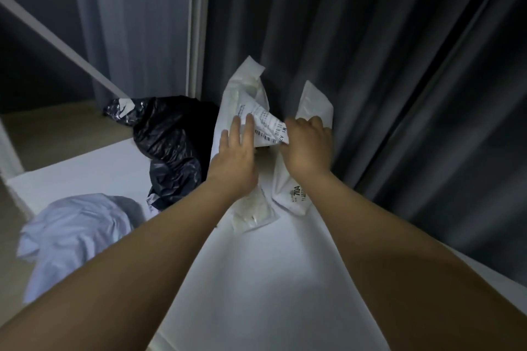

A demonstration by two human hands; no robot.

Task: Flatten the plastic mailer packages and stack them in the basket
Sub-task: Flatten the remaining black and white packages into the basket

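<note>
At the centre of the frame, the left hand (pixel 236 157) presses flat fingers on the white mailer (pixel 248 100), and the right hand (pixel 306 145) grips its labelled fold. The mailer lies on the white counter (pixel 256 279). The slippery plastic may spring back crumpled. No basket is visible.

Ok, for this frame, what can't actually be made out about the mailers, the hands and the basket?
- Basket: none shows in the head view; it is out of frame or hidden.
- Crumpled white plastic mailer: its middle is hidden behind the left hand and the right hand.
- Its shipping label: the print is too small to read.
- Right hand's fingertips: curled out of sight into the plastic.
- Crumpled black plastic mailers: the count is unclear in the dim light.
</note>
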